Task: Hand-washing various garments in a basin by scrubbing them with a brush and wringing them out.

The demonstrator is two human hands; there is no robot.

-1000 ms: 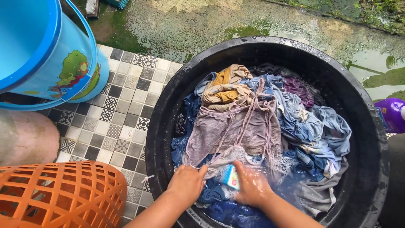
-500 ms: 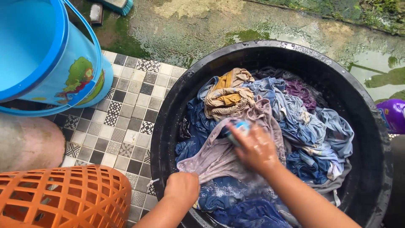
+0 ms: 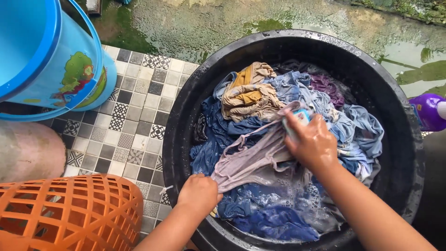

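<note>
Head view, steeply downward, close over basin (image 3: 186, 116)

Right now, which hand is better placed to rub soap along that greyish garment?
Probably the right hand: it holds the blue soap bar against the greyish garment. The left hand grips the garment's near edge at the black tub rim, pulling it taut.

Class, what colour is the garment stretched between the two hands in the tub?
Pale mauve-grey garment, seen in the head view.
</note>
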